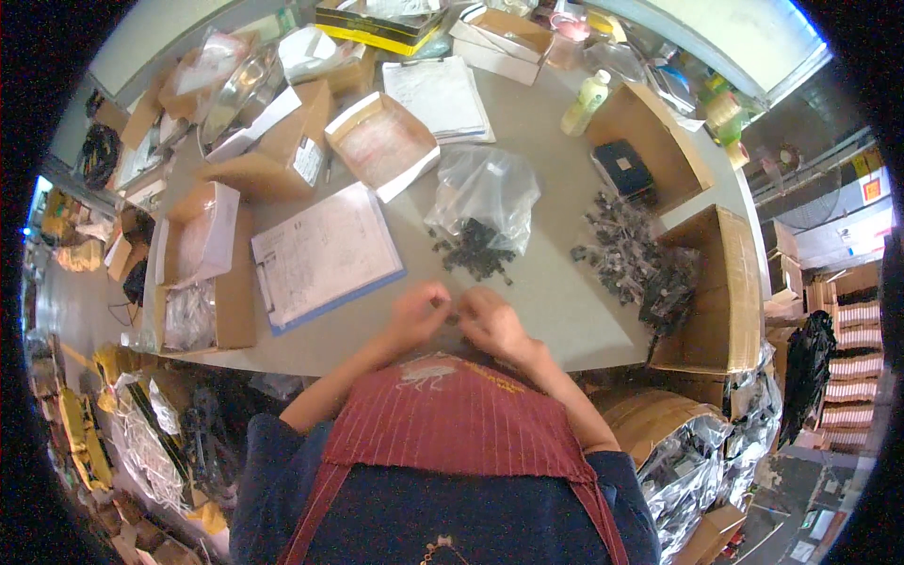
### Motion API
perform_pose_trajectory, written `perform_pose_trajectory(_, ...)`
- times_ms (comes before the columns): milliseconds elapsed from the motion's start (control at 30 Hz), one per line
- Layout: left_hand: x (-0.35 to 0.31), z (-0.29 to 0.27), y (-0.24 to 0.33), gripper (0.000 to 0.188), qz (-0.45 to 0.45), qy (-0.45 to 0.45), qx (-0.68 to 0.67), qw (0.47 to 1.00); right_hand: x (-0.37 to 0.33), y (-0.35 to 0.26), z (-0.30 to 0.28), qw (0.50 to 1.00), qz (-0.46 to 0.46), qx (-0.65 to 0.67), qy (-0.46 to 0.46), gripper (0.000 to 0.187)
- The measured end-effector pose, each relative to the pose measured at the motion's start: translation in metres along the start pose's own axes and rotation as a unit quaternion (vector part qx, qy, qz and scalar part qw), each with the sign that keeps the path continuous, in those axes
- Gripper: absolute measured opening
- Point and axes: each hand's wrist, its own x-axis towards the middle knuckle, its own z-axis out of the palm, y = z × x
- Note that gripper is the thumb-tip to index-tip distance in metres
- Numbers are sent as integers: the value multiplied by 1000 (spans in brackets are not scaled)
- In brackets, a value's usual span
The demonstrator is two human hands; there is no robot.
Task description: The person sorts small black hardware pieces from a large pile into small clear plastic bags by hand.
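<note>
My left hand and my right hand meet close together over the near edge of the grey table. Both have curled fingers. A tiny dark piece seems to show between the fingertips, too small to name, and the left hand is somewhat blurred. Just beyond them lies a loose heap of small black parts, partly under the mouth of a clear plastic bag. A larger heap of similar black parts spreads at the right, running toward a cardboard box lying on its side.
To the left is a blue clipboard with papers, beside white-lined boxes. A shallow open box, more papers and a bottle stand farther back. At the right, a black tray sits by an upright cardboard piece.
</note>
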Motion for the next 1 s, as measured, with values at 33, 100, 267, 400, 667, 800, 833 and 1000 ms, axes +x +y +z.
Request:
perform_pose_trajectory(33, 1, -2, 7, 8, 16, -12, 18, 1000, 0, -1, -4, 1000, 0, 0, 1, 19)
perform_pose_trajectory(100, 3, -5, 15, 7, 34, -28, 35, 998, -2, -1, -10, 998, -10, 67, -12, 20)
perform_pose_trajectory(267, 8, -4, 41, 7, -4, -62, 71, 996, -5, -3, -12, 997, 2, 76, 6, 19)
perform_pose_trajectory(400, 3, -1, 24, 6, 57, -70, 62, 994, -5, -16, -13, 988, 58, 143, -18, 21)
perform_pose_trajectory(667, -5, -6, 23, 6, -40, -7, -54, 998, -15, -26, -30, 990, 80, 115, -22, 23)
perform_pose_trajectory(800, -4, -12, 34, 9, -192, -5, -183, 964, -16, -20, -28, 965, 117, 234, 12, 13)
perform_pose_trajectory(833, 0, -13, 38, 12, -210, -2, -217, 953, -16, -21, -26, 965, 119, 235, 11, 13)
perform_pose_trajectory(1000, 15, -15, 61, 23, -332, 0, -365, 870, -19, -16, -3, 948, 158, 267, 67, 24)
